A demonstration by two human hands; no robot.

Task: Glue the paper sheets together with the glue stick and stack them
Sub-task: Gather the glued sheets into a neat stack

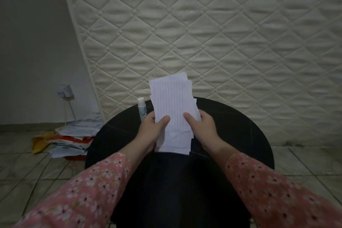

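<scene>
A loose bundle of white lined paper sheets [171, 103], their edges uneven and fanned out of line, is held upright above the round black table [240, 126], tilted slightly away from the person. The left hand [151, 129] grips the bundle's lower left side, thumb pressed on the front sheet and fingers curled behind; the right hand [202, 126] grips the lower right side the same way. Both arms wear pink sleeves with a white flower print [87, 187]. A white glue stick with a capped top [141, 108] stands upright on the table just left of the sheets, near the left hand. Behind the table a cream quilted mattress [222, 33] leans against the wall. On the tiled floor [27, 168] to the left lies a messy heap of papers and packets [74, 135], and a white wall socket with a cord [64, 91] sits above it.
</scene>
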